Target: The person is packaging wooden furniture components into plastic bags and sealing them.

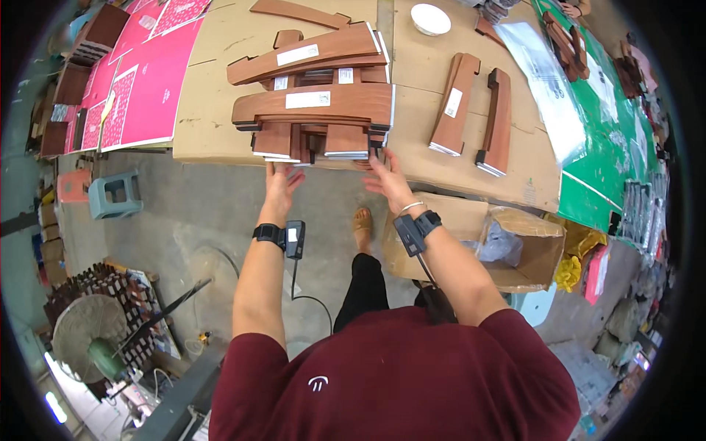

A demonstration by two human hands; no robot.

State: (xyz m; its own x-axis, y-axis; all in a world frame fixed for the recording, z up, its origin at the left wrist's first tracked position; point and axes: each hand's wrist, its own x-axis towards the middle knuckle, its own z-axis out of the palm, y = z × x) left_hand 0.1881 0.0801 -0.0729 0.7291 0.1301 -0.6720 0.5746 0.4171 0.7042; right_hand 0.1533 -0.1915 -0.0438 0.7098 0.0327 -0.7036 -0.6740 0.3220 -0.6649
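Note:
A crisscross stack of curved brown wood-grain bars (312,108) with white labels and black ends lies at the front edge of the cardboard-covered table (209,110). My left hand (282,189) is at the stack's near left corner, fingers apart, fingertips close against the lowest bars. At the near right corner, my right hand (388,180) has its fingers spread, their tips at the bar ends. Whether either hand bears any weight is hard to tell. Both wrists carry black strapped devices with cables.
Two loose brown bars (454,104) and a white bowl (430,19) are on the cardboard. Plastic sheeting (540,88) lies toward the green surface (599,187). Below the table edge are an open carton (533,268) and a grey-blue stool (115,195). A fan (90,338) stands lower left.

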